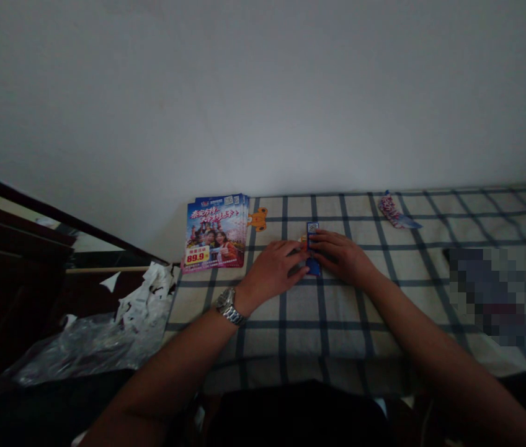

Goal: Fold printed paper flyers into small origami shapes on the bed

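Note:
A narrow, folded blue flyer (312, 267) with a printed code at its top lies upright along its length on the checked cloth. My left hand (276, 268), with a metal watch at its wrist, pinches the flyer's left edge with fingertips and thumb. From the other side my right hand (344, 256) lays its fingers over the flyer's right edge, covering part of the middle. To the left sits a stack of printed flyers (214, 233), the top one showing "89.9". A folded, fan-like printed paper (396, 214) rests apart at the right.
The checked tablecloth (263, 341) runs along a white wall (263, 93). An orange bear figure (257, 218) is beside the stack. A blurred-out dark object (498, 297) lies at right. Clear plastic (86, 344) and torn white paper (146, 304) are at lower left.

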`<state>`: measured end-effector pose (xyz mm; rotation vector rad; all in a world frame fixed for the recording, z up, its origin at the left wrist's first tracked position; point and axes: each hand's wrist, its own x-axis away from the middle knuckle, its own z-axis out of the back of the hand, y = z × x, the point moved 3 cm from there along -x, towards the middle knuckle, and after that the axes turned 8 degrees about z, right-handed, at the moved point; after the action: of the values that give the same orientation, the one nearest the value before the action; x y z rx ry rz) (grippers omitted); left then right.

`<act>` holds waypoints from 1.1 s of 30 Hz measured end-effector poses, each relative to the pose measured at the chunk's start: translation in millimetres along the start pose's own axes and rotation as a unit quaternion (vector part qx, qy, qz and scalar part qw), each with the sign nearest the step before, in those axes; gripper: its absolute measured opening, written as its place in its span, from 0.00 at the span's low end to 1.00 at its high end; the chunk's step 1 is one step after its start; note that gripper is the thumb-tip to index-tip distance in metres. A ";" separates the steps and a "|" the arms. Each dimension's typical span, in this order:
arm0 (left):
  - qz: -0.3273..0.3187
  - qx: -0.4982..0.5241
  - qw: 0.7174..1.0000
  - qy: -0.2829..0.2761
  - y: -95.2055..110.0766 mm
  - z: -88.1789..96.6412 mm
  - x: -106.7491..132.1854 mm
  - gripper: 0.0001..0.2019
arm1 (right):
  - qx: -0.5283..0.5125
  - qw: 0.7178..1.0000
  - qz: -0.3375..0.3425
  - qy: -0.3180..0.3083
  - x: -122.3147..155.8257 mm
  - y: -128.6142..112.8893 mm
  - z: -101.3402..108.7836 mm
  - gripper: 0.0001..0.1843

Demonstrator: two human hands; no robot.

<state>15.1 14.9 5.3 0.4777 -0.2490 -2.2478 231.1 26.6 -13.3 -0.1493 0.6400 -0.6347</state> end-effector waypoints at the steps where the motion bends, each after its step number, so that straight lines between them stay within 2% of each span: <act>1: 0.000 0.001 1.000 0.001 0.1 0.0 0.0 0.16 | 0.000 1.000 -0.001 0.000 0.0 0.0 -0.1 0.13; 7: -0.005 0.010 1.000 -0.003 -1.2 -0.1 -0.5 0.15 | -0.001 1.000 -0.006 0.003 -0.3 0.0 -0.4 0.12; 13: -0.012 0.007 1.000 -0.017 -5.4 -1.3 -0.3 0.20 | -0.003 1.000 -0.008 -0.002 -0.3 0.8 -0.7 0.13; 24: -0.023 -0.005 0.999 -0.033 -2.7 -2.3 -0.8 0.22 | -0.001 1.000 -0.007 -0.007 -0.9 1.0 -0.5 0.13; 33: -0.032 -0.034 0.998 -0.041 3.7 0.8 -2.5 0.18 | 0.020 0.999 -0.025 -0.020 -1.7 -0.5 -0.3 0.15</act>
<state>18.8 14.4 7.9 0.3632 -0.1997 -2.3339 229.7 27.2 -12.5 -0.1410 0.5867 -0.6916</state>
